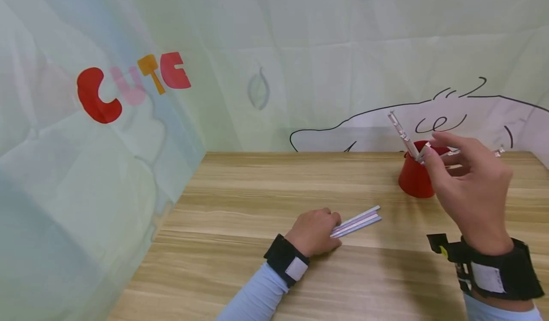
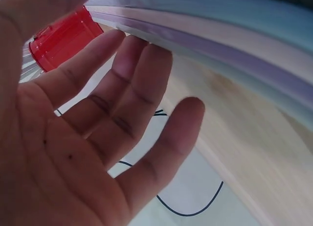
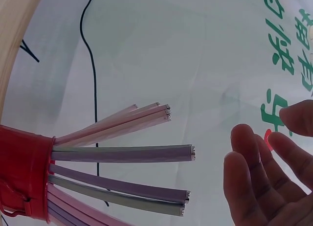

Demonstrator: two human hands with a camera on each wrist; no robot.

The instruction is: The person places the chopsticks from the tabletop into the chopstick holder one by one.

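My left hand (image 1: 314,231) rests low over the table and pinches a small bundle of long, thin pastel sticks (image 1: 359,222), whose far ends point right. In the left wrist view the bundle (image 2: 234,45) shows blue, pink and purple bands, with fingertips against its underside. Beyond it stands a red bucket (image 1: 412,180). My right hand (image 1: 476,183) is raised in front of the bucket, covering part of its rim. Its fingers (image 3: 244,162) are spread apart with nothing between them in the right wrist view. Pastel sticks (image 3: 122,154) fan out from the bucket's mouth.
The wood-grain table (image 1: 240,192) ends at a pale fabric backdrop (image 1: 266,35) with black line drawings. Coloured letters (image 1: 99,97) mark the fabric on the left. The bucket stands near the table's back edge, at the right.
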